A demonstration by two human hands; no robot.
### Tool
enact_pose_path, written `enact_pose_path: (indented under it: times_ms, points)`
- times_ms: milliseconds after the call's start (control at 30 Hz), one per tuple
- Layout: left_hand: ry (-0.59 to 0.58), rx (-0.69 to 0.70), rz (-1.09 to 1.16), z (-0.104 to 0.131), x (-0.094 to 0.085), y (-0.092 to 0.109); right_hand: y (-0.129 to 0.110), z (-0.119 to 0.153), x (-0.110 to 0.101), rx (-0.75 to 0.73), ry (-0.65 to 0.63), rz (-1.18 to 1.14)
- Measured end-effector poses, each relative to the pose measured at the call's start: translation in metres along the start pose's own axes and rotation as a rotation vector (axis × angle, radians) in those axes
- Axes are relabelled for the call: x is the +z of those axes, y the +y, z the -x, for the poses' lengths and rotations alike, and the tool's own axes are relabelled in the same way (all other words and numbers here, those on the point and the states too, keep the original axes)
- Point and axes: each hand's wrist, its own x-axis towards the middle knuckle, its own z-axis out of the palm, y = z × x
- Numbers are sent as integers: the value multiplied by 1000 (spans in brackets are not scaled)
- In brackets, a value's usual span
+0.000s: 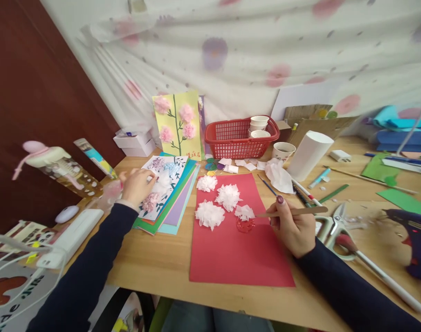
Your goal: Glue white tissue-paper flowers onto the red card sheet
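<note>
A red sheet (241, 258) lies on the wooden table, bearing several white tissue puffs (209, 215). At its right side, a smaller white tuft (245, 212) borders a round glossy patch (245, 225). My right hand (295, 228) pinches a flat wooden stick (309, 210), whose tip points left, close to the tuft. My left hand (137, 186) is over the left edge of a flower picture (162, 184) on a stack of coloured papers, fingers bent; whether anything is between them is hidden.
A red basket (227, 150) with paper cups stands behind, beside a yellow flower card (167, 110). A paper roll (309, 154), scissors (336, 226), a brush (386, 274) and a glue gun (412, 235) are at the right. A bottle (63, 168) and power strip (72, 237) are left.
</note>
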Motion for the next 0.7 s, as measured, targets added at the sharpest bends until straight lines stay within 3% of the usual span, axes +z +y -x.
enact_pose_path:
  times_ms: [133, 300, 400, 500, 567, 700]
  points:
    - [36, 119, -16, 14, -14, 23, 0, 0, 1, 29, -2, -23]
    - [9, 272, 220, 34, -30, 77, 0, 3, 2, 44, -30, -87]
    - [-144, 352, 479, 45, -34, 118, -4, 7, 1, 68, 40, -146]
    - [-455, 422, 801, 55, -31, 161, -7, 7, -1, 95, 136, -201]
    - [-588, 412, 922, 60, -25, 188, -8, 6, -4, 95, 204, -216]
    - [-502, 395, 763, 62, -6, 229, -5, 3, -10, 59, 245, -129]
